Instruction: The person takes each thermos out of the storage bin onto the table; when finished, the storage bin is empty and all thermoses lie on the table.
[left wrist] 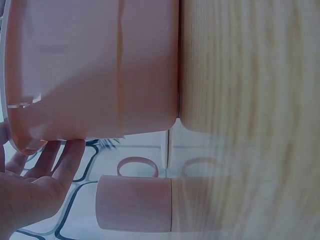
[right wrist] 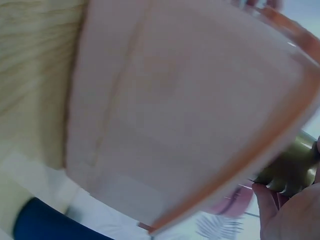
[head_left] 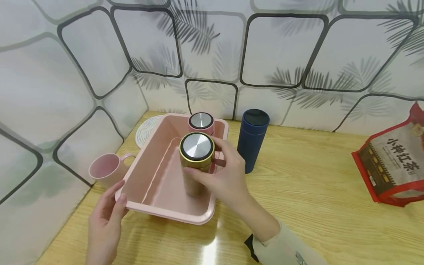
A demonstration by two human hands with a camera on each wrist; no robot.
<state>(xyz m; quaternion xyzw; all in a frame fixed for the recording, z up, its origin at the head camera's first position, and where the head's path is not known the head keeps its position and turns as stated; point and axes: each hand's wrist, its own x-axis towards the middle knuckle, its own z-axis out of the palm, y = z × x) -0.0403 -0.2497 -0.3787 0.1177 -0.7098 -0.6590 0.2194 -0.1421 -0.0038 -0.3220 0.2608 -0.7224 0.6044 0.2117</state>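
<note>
My right hand (head_left: 228, 176) grips a gold thermos (head_left: 197, 162) with a silver-topped lid, thumb in front and fingers behind. It stands upright over the right part of a pink plastic basin (head_left: 165, 210), its lower end within the walls. A pink thermos (head_left: 201, 123) is at the basin's far right corner, partly hidden behind the gold one. At the near left corner my left hand (head_left: 106, 221) holds the basin's rim, thumb on top. In the left wrist view, the fingers (left wrist: 70, 162) reach under that rim. The right wrist view shows the gold thermos (right wrist: 290, 167) above the rim.
A navy thermos (head_left: 253, 141) stands right of the basin. On the left are a pink mug (head_left: 110, 173) and a round white woven mat (head_left: 145, 130), partly covered by the basin. A red-edged tea bag (head_left: 392, 158) stands far right. Patterned walls border the wooden table (head_left: 298, 206).
</note>
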